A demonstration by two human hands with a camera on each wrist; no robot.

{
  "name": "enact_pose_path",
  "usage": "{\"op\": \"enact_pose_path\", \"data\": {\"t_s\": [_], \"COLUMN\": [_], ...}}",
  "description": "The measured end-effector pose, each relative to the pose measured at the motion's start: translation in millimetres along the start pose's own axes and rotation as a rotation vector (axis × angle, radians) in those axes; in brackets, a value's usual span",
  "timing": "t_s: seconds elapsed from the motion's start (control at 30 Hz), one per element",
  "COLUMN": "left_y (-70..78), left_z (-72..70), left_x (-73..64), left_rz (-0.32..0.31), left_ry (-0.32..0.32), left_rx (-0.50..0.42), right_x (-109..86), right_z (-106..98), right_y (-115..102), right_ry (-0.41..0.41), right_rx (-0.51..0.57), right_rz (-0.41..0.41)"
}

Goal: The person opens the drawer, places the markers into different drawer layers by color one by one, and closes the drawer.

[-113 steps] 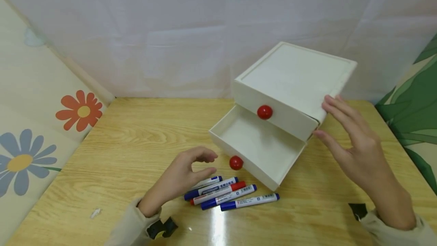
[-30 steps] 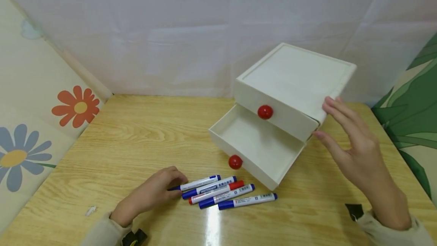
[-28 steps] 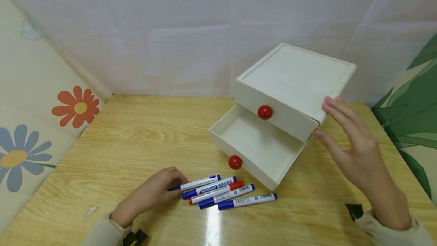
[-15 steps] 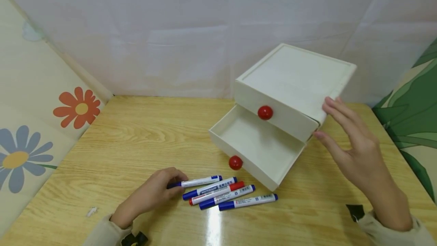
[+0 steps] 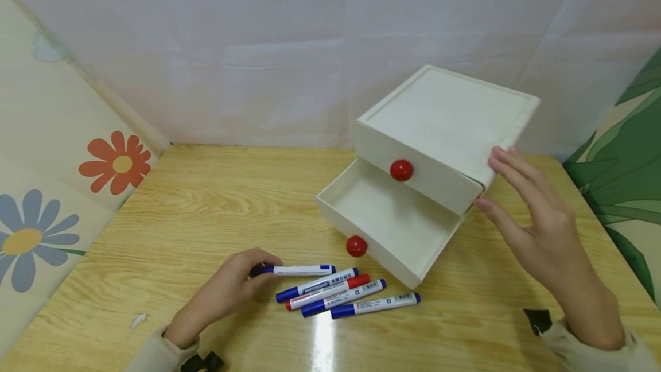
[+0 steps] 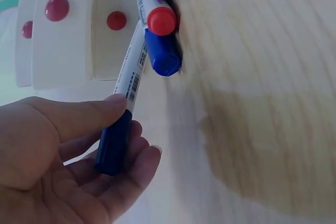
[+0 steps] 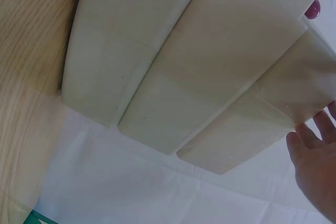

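Observation:
My left hand (image 5: 227, 286) pinches a blue-capped whiteboard marker (image 5: 302, 270) by its cap between thumb and fingers. In the left wrist view the cap of this marker (image 6: 116, 142) lies over the curled fingers, and its far end overlaps the other markers. Several more whiteboard markers (image 5: 343, 291), blue-capped and one red-capped, lie side by side in front of the cabinet. The white drawer cabinet (image 5: 449, 113) has round red knobs, and its middle drawer (image 5: 392, 211) is pulled out with nothing in it. My right hand (image 5: 542, 228) rests its fingertips on the cabinet's right side, fingers fairly straight.
Everything stands on a wooden table (image 5: 222, 188) before a pale cloth backdrop (image 5: 258, 73). A small white scrap (image 5: 138, 320) lies at the front left. In the left wrist view, a closed drawer's red knob (image 6: 116, 20) shows beneath the pulled-out one.
My left hand has moved from above the markers to their left end and taken the rearmost one by its cap. That cap end has swung away from the row. The right hand stays put.

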State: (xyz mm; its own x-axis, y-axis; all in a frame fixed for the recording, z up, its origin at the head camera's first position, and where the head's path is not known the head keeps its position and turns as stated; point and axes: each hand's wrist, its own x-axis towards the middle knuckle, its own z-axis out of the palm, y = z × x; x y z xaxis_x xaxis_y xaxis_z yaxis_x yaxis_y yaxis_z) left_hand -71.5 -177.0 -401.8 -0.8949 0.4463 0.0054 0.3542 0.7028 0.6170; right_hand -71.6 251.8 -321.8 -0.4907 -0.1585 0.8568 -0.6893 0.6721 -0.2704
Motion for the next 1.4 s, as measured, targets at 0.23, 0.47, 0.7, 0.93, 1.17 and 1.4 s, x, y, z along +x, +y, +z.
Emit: {"op": "enact_pose_path", "data": {"t_s": [0.23, 0.47, 0.7, 0.93, 1.17, 1.4], "left_y": [2.5, 4.4, 12.0, 16.8, 22.4, 30.4], "left_z": [-5.9, -13.3, -22.9, -31.5, -42.6, -50.3], "left_x": [-1.6, -3.5, -7.9, -9.9, -8.0, -4.4], "left_rz": [0.008, 0.010, 0.078, 0.111, 0.141, 0.204], "left_ry": [0.023, 0.053, 0.099, 0.140, 0.169, 0.191], "left_rx": [-0.004, -0.034, -0.032, -0.052, -0.038, -0.048], "right_x": [-0.6, -1.0, -0.2, -0.1, 0.7, 0.7], "right_z": [0.2, 0.7, 0.8, 0.8, 1.7, 1.8], "right_y": [0.3, 0.5, -0.9, -1.0, -1.3, -2.2], "right_ry": [-0.006, 0.000, 0.003, 0.001, 0.005, 0.008], "right_rx": [0.000, 0.007, 0.012, 0.012, 0.014, 0.017], "right_rz": [0.008, 0.008, 0.005, 0.004, 0.003, 0.000]}}
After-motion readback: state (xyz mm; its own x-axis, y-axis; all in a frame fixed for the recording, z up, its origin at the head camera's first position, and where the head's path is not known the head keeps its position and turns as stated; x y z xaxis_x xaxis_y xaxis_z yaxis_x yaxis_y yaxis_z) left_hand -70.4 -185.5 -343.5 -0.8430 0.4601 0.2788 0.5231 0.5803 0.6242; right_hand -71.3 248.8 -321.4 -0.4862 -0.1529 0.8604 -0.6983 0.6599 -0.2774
